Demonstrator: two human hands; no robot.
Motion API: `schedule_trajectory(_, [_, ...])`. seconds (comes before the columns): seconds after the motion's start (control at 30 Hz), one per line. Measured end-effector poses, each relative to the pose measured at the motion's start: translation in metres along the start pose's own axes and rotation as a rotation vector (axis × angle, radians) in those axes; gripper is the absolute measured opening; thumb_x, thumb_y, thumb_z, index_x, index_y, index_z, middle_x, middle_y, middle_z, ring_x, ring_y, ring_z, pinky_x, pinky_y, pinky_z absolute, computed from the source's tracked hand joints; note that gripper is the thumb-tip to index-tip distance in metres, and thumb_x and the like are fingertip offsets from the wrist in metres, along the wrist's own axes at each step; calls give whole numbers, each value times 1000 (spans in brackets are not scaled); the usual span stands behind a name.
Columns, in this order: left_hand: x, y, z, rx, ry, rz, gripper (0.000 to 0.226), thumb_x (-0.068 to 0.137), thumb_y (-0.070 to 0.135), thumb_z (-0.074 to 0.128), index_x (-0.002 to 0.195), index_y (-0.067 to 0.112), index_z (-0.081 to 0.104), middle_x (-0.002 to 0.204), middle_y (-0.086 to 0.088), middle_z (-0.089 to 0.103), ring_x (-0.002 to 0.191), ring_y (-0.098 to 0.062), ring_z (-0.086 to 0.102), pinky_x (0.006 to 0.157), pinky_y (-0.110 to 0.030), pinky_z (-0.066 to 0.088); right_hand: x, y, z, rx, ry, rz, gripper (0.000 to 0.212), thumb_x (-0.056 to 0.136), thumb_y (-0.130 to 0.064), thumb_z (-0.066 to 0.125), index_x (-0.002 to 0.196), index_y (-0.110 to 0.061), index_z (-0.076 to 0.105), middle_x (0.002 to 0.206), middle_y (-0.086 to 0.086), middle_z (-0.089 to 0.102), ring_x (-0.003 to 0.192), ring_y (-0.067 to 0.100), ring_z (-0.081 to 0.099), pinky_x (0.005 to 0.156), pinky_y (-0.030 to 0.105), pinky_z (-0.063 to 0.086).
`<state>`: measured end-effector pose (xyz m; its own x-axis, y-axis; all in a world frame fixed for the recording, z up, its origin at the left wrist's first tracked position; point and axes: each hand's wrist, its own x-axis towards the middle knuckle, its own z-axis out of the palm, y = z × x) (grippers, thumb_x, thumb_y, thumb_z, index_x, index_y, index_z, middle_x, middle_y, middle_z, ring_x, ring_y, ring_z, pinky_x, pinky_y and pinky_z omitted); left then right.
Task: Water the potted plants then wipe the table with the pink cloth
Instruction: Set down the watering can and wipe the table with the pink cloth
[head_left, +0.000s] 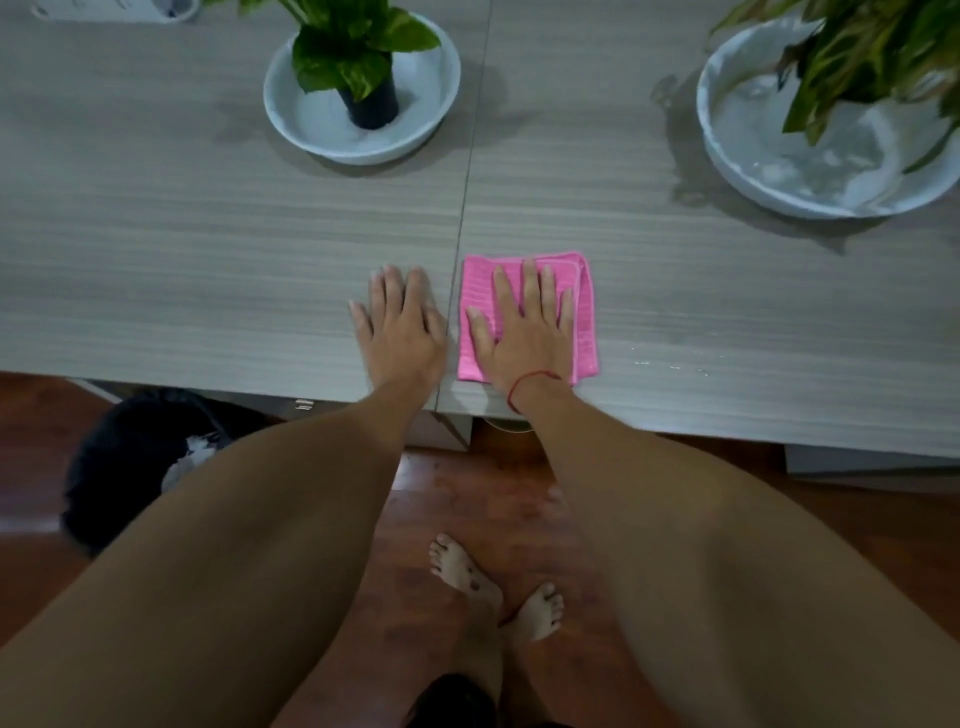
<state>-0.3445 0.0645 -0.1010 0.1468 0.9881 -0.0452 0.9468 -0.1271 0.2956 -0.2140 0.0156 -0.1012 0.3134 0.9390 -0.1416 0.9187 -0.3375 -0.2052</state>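
Nearby, at the desk's (208, 234) front edge, the right hand (524, 327) presses flat on the folded pink cloth (584, 312), grip wide, fingers spread; the left hand (400, 327) lies flat beside it, gripping nothing.

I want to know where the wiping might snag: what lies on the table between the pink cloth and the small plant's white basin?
In the head view, nothing: only bare grey wood-grain table and its seam separate the folded pink cloth from the white round basin.
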Motion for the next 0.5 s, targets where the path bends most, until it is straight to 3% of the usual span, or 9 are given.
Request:
schedule_trajectory(0.23, [0, 71, 20, -50, -61, 119, 51, 105, 34, 22, 154, 21, 30, 165, -6, 16, 154, -25, 6, 124, -46, 1, -17, 90, -17, -29, 16, 167, 65, 98, -59, 7, 155, -29, 0, 162, 4, -8, 149, 25, -11, 119, 44, -10])
schedule_trajectory(0.37, [-1, 73, 27, 13, -37, 107, 53, 105, 35, 22, 157, 22, 22, 165, -4, 12, 154, -25, 3, 123, -43, -2, -34, 137, -23, -47, 39, 288, 66, 96, -60, 3, 154, -29, 1, 163, 4, -5, 149, 26, -6, 121, 47, -1])
schedule_trajectory(0.5, [-2, 72, 31, 25, -12, 113, 54, 105, 35, 22, 157, 23, 22, 165, -4, 12, 154, -25, 4, 124, -43, -1, -32, 139, -23, -60, 57, 330, 67, 96, -59, 2, 155, -28, 0, 162, 5, -5, 149, 28, -4, 120, 50, 1])
